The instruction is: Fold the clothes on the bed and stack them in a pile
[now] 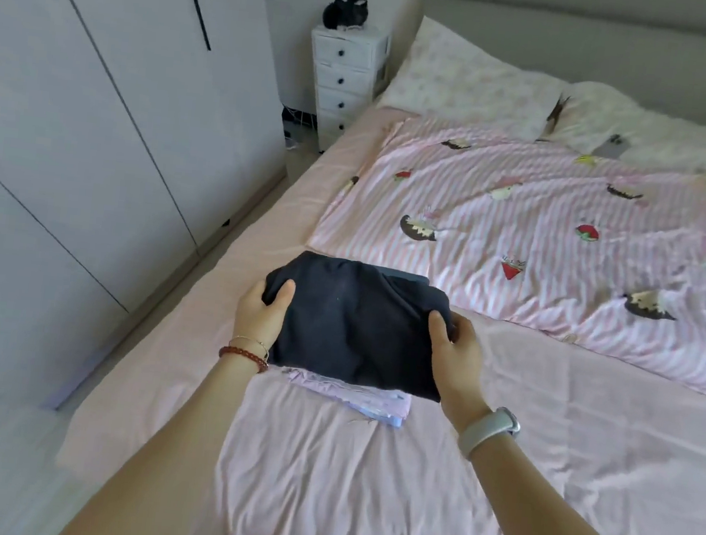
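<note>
Both hands grasp a folded dark garment at its two sides, on top of a small pile on the bed

The fingers (pixel 285 293) of the left hand (pixel 260 314) curl round the left edge of the dark garment (pixel 353 328), thumb on top, and the right hand (pixel 458 348) pinches the right edge the same way; the garment lies on a pile of folded pale clothes (pixel 365 401), pink and light blue, whose near edge shows beneath it, in the middle of the pink bed sheet (pixel 363 486); bead bracelets (pixel 246 354) circle the left wrist and a white wristband (pixel 489 429) the right; a striped pink quilt (pixel 562 245) spreads far right, a white drawer unit (pixel 345 79) stands at the far left of the bed beside white wardrobe doors (pixel 97 109)
</note>
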{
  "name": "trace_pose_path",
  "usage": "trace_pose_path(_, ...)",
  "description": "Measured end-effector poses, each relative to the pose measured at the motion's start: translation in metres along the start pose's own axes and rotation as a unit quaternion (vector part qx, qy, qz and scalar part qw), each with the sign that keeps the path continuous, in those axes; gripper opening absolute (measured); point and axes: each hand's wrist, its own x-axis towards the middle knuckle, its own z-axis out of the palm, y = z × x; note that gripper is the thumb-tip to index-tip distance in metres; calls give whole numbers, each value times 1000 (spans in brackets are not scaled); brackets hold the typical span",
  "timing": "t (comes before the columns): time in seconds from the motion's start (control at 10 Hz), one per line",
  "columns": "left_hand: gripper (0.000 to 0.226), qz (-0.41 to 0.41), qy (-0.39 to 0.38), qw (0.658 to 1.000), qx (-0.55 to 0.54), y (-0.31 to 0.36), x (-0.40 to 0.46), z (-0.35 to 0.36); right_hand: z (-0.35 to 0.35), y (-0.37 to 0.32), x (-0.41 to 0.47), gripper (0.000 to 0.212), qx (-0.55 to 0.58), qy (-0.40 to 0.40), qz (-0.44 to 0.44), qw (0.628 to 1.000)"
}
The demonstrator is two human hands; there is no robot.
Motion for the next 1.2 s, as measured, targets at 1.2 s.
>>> trace_pose_path(1.2,58,229,-192,769,565,-92,100,123,55,7,105,47,-251,-102,-84,959)
